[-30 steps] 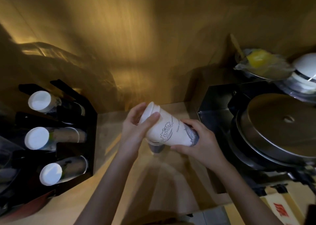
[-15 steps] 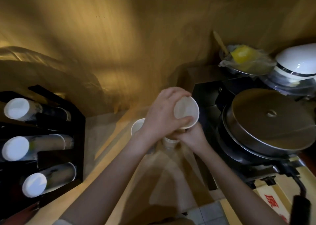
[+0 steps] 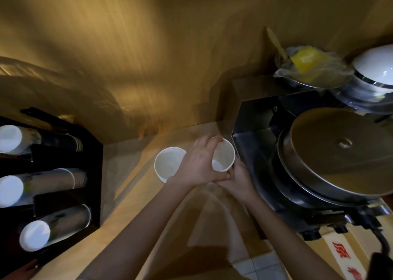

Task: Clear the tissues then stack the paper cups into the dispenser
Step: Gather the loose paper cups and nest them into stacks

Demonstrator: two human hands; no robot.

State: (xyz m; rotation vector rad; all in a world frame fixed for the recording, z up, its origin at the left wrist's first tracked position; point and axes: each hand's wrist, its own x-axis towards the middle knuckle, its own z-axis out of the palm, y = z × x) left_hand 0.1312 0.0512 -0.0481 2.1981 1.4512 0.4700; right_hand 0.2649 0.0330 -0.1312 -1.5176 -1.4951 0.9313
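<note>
Two white paper cups stand upright on the wooden counter. The right cup (image 3: 222,159) is gripped at its rim and side by my left hand (image 3: 200,166), and my right hand (image 3: 238,183) wraps around its lower part from the right. The left cup (image 3: 168,162) stands free, just left of my left hand. At the far left a black cup dispenser (image 3: 93,173) holds three horizontal rows of stacked cups (image 3: 42,182), bottoms facing out. No tissues are in view.
A black machine with a round metal lid (image 3: 340,152) stands close to the right of the cups. Behind it are a plastic-wrapped bowl with yellow contents (image 3: 308,65) and a white lidded pot (image 3: 376,67). A wooden wall rises behind the counter (image 3: 131,194).
The cup that I held sideways in the air is now upright and lower, by the counter next to the other cup. My view has shifted so the dispenser sits further left.
</note>
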